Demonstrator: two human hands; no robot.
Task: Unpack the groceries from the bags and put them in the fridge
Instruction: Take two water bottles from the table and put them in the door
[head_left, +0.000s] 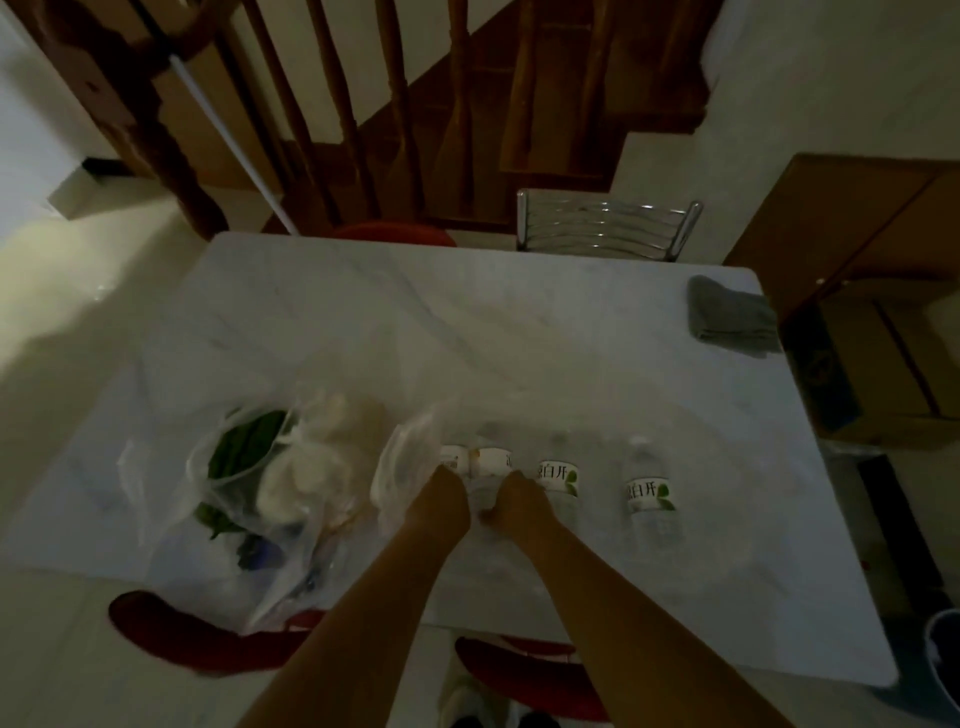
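While you stand at the near edge of the marble table (467, 322), both of your hands reach into the clear plastic bag (405, 467) at its front centre. Your left hand (441, 501) and right hand (511, 499) lie side by side, each closing on the lower body of a labelled water bottle: the left bottle (452, 460) stands just beyond the left hand, and the right bottle (493, 460) just beyond the right hand. The exact finger positions are blurred. Two further water bottles (558, 478) (649, 491) stand upright to the right of your right hand, apart from it. A second bag (270, 483), holding green vegetables (244, 447) and pale items, sits left of your left hand. A grey cloth (727, 317) lies at the far right corner.
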